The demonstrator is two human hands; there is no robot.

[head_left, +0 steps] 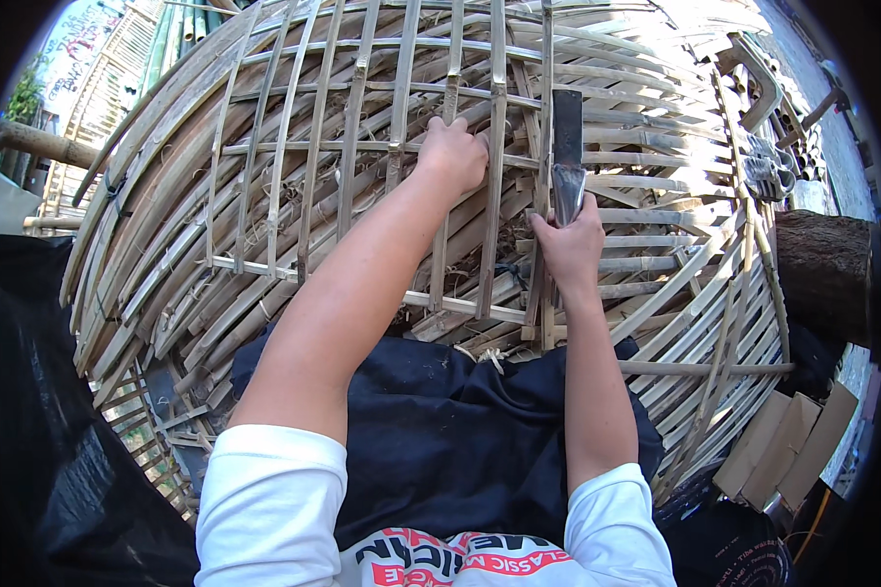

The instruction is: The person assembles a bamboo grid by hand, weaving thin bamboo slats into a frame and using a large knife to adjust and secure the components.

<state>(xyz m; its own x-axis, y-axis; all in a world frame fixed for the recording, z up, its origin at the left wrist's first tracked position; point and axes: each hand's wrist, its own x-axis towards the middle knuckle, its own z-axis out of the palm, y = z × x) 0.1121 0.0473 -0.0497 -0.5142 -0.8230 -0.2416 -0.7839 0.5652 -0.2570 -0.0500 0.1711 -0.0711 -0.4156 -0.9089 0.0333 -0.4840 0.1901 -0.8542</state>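
Observation:
My left hand is closed around an upright bamboo slat of a lattice panel, near where it meets a crosswise strip. In my right hand is a knife with a broad, dark rectangular blade pointing away from me. Its shiny grey lower part rises out of my grip, and the rest of the handle is hidden by my fingers. My right thumb lies close beside another upright slat at the panel's right side. Whether the blade touches that slat, I cannot tell.
A thick heap of split bamboo strips lies beneath and left of the panel. More woven bamboo spreads to the right. Dark cloth covers my lap. At right are a log and folded cardboard; black sheeting hangs left.

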